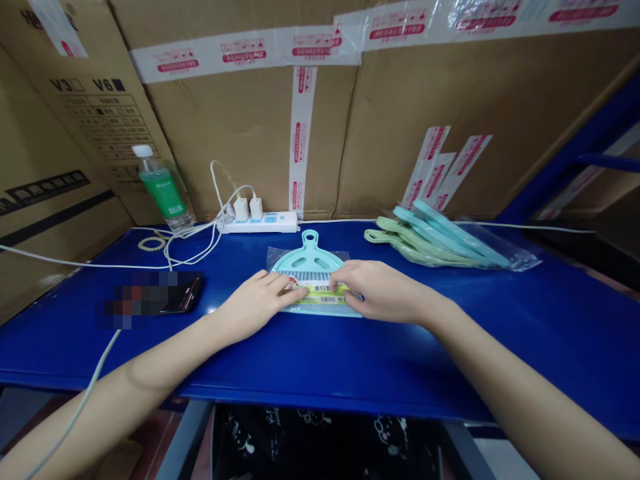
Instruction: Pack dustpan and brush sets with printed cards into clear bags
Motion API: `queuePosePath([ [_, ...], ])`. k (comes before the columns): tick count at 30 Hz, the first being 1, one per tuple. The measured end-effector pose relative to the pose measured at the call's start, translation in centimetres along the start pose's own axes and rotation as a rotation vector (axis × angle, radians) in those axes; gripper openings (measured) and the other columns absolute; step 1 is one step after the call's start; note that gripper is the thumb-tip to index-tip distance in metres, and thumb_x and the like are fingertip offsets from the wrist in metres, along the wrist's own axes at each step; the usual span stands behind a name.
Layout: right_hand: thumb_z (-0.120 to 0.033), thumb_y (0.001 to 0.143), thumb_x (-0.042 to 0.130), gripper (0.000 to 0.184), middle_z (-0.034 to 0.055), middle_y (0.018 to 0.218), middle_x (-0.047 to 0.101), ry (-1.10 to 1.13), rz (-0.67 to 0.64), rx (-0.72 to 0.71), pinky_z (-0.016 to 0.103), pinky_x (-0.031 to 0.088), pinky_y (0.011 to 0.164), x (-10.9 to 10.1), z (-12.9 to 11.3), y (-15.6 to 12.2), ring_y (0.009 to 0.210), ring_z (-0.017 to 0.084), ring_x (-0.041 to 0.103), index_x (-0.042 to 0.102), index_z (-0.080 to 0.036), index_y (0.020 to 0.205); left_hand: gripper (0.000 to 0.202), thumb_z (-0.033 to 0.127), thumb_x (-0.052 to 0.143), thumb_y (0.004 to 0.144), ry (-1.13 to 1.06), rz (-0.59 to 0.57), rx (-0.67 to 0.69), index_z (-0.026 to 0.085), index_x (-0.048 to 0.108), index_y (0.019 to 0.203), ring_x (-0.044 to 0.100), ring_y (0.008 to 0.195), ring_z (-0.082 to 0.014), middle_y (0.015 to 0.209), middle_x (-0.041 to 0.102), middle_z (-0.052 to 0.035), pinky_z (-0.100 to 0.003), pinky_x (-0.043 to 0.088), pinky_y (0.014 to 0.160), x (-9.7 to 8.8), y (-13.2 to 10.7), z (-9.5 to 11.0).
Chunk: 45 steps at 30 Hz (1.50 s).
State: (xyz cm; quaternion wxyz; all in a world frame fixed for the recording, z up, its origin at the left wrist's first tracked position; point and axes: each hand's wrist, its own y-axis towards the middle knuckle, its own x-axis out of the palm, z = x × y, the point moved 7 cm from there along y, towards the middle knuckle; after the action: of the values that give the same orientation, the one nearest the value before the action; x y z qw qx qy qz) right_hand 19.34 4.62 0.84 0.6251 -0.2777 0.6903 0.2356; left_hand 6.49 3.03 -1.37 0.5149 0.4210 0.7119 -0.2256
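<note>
A light-blue dustpan [324, 259] with a grey-bristled brush [305, 275] lies flat in clear plastic in front of me, its looped handle pointing away. A yellow and white paper label [325, 291] with printed characters and a barcode crosses the front. My left hand [263, 298] rests on the left side of the pack, fingers stretched and thumb reaching over the label. On the right side, my right hand [373, 288] touches the label with bent fingers, its thumb apart from them. Both hands are open. The tips of some right fingers are hidden.
More wrapped dustpans, green [420, 250] and light blue [445, 230], are piled at the back right of the blue table [310, 363]. A power strip [270, 223] with white cables, a bottle [164, 190] and a black phone-like object [183, 295] are left. Cardboard [240, 127] stands behind.
</note>
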Motion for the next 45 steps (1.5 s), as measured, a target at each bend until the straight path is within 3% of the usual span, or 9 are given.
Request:
queuePosePath([
  [6,-0.005,0.078,0.044,0.043,0.0086,0.083,0.069,-0.007,0.000,-0.104,0.033,0.042,0.071,0.9,-1.6,0.4,0.082,0.023,0.056,0.067,-0.019,0.112,0.048,0.003,0.032,0.091,0.007,-0.005,0.004,0.025,0.049,0.130,0.057,0.088,-0.0204,0.091,0.058,-0.0061,-0.031,0.041,0.072,0.2,0.1,0.1],
  [17,-0.004,0.075,0.048,0.037,0.0072,0.074,0.067,-0.173,0.002,-0.095,0.031,0.040,0.068,0.9,-2.2,0.5,0.077,0.021,0.058,0.074,-0.020,0.097,0.042,0.003,0.035,0.089,0.020,0.017,-0.037,0.021,0.057,0.120,0.060,0.091,-0.0190,0.094,0.060,-0.0064,-0.031,0.047,0.076,-0.4,0.2,0.5],
  [23,-0.004,0.077,0.048,0.043,0.0069,0.080,0.071,-0.129,-0.034,-0.011,0.031,0.044,0.072,0.6,-1.4,0.2,0.081,0.021,0.063,0.072,-0.024,0.107,0.042,0.002,0.040,0.086,-0.008,-0.035,-0.068,0.022,0.062,0.116,0.060,0.083,-0.0193,0.081,0.058,-0.0041,-0.031,0.048,0.072,-0.4,0.3,0.0],
  [30,-0.007,0.080,0.045,0.044,0.0051,0.097,0.074,-0.065,-0.110,0.131,0.031,0.047,0.069,0.5,0.2,-0.3,0.085,0.021,0.066,0.071,-0.028,0.109,0.043,0.001,0.048,0.079,-0.002,-0.087,-0.142,0.026,0.068,0.108,0.055,0.082,-0.0215,0.079,0.055,-0.0052,-0.033,0.045,0.069,-0.6,0.1,-1.2],
  [45,-0.009,0.078,0.042,0.047,0.0037,0.096,0.074,-0.082,-0.175,0.252,0.029,0.045,0.065,0.1,2.1,-1.5,0.083,0.021,0.065,0.071,-0.032,0.106,0.058,-0.005,0.038,0.070,-0.151,-0.208,-0.318,0.032,0.073,0.099,0.050,0.075,-0.0176,0.074,0.054,-0.0029,-0.029,0.043,0.070,-0.7,-1.3,-4.2],
])
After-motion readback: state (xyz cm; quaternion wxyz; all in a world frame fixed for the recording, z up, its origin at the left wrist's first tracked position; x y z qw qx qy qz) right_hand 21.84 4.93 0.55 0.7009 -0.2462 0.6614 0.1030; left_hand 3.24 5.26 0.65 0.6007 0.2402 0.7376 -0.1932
